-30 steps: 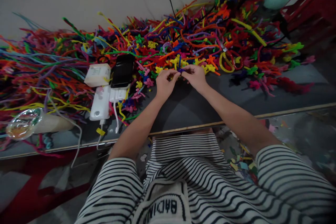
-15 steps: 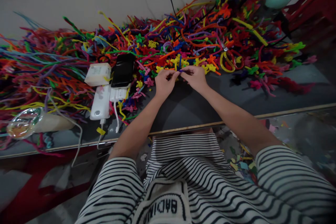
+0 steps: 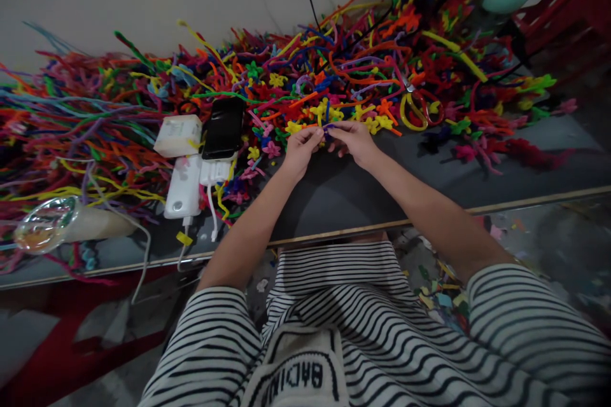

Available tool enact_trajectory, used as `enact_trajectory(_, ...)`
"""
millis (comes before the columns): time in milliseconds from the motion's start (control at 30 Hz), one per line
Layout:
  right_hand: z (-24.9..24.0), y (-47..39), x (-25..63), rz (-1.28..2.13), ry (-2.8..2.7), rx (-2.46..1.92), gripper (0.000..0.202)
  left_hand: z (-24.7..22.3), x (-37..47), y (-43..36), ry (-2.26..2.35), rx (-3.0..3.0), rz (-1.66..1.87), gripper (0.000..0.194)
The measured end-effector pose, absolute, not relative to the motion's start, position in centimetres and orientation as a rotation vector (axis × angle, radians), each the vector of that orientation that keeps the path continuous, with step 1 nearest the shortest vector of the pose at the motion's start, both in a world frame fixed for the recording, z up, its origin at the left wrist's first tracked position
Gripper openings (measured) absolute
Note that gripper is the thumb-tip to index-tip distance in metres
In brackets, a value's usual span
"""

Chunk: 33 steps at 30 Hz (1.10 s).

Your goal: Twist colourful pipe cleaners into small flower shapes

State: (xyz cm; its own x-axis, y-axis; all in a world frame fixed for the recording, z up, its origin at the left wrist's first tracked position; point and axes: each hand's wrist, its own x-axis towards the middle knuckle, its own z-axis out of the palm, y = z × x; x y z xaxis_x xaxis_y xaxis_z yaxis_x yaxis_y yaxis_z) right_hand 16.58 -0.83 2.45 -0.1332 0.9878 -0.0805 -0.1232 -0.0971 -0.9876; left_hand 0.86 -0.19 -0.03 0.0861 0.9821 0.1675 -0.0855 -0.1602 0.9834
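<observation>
A small purple-blue pipe cleaner (image 3: pixel 327 130) is pinched between my two hands over the near side of the heap. My left hand (image 3: pixel 304 145) grips it with thumb and forefinger. From the other side my right hand (image 3: pixel 352 141) pinches the same piece, its lower fingers curled beneath. The fingertips hide most of its shape. Just beyond my fingers lie yellow pipe-cleaner flowers (image 3: pixel 323 110), and more yellow flowers (image 3: pixel 380 123) sit right of my right hand.
Heaped pipe cleaners (image 3: pixel 143 95) cover the table's back. Scissors (image 3: pixel 416 111) lie right of my hands. To the left are a black phone (image 3: pixel 224 128), a white box (image 3: pixel 177 135), a white power bank (image 3: pixel 182 187) with cables, and a plastic cup (image 3: pixel 62 224) on its side. The table edge (image 3: pixel 334 233) runs before me.
My right hand has turned slightly, and its lower fingers now show more below the pipe cleaner. My left fingers have shifted a little. Both hands stay in about the same place.
</observation>
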Motion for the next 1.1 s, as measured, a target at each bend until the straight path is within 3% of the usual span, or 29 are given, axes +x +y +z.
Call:
enact_trajectory(200,1.6,-0.4,16.9,1.151,-1.431,-1.147,0.026,0.8,0.3,-0.9,1.310,1.838,1.370,0.017)
enact_trajectory(367,1.4,-0.5,17.1,0.697,-1.644,-1.167,0.025,1.1,0.3,-1.6,1.355,2.283,1.387,0.021)
enact_trajectory(633,2.1,-1.3,17.0,0.464,-1.762,-1.190,0.017,1.2,0.5,-1.6,1.442,2.235,1.421,0.021)
enact_trajectory(833,2.4,-1.5,17.0,0.507,-1.727,-1.137,0.018,1.0,0.5,-1.1,1.286,1.946,1.414,0.034)
enact_trajectory(1100,1.2,-0.1,16.9,1.129,-1.429,-1.041,0.038,-0.1,0.4,0.1,0.986,1.646,1.330,0.047)
